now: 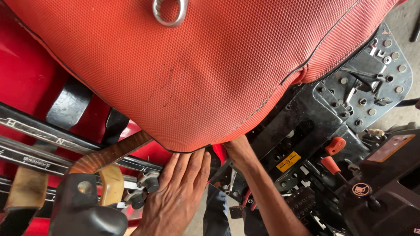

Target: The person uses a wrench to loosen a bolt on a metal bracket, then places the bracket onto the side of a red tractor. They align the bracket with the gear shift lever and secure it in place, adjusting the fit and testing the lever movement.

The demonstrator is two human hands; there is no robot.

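Clearly, the orange mesh-fabric seat cushion (197, 74) fills the upper frame; the left hand (177, 199) lies spread under its lower edge, the right hand (238, 150) reaches beneath, grip hidden, so fingers could get pinched against the black metal seat frame (302, 126).

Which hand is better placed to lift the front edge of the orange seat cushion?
Left, probably. The left hand lies open with its fingers touching the orange seat cushion at its front edge. The right hand is mostly hidden beneath the cushion, so its hold cannot be judged.
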